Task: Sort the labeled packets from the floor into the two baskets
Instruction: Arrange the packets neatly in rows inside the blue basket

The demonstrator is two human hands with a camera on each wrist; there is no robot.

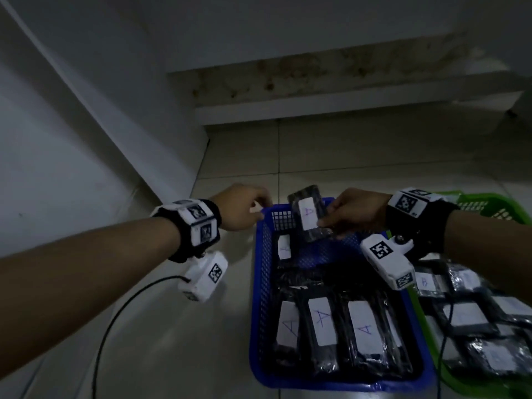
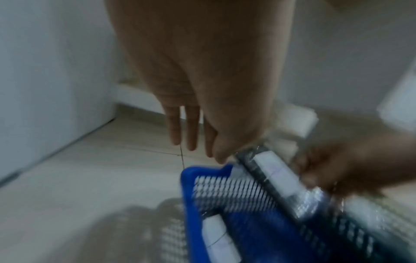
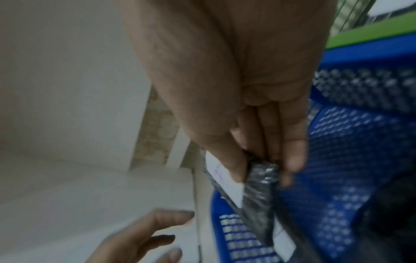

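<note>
My right hand pinches one end of a black packet with a white label marked A, holding it upright over the far end of the blue basket. In the right wrist view my thumb and fingers clamp the packet edge. My left hand hovers just left of the basket's far corner, fingers loose and holding nothing, close to the packet. The blue basket holds several black packets labeled A. The green basket to the right holds several more packets.
Pale floor tiles lie to the left of the baskets. A white wall rises at the left and a low white step runs behind. A black cable loops over the floor under my left wrist.
</note>
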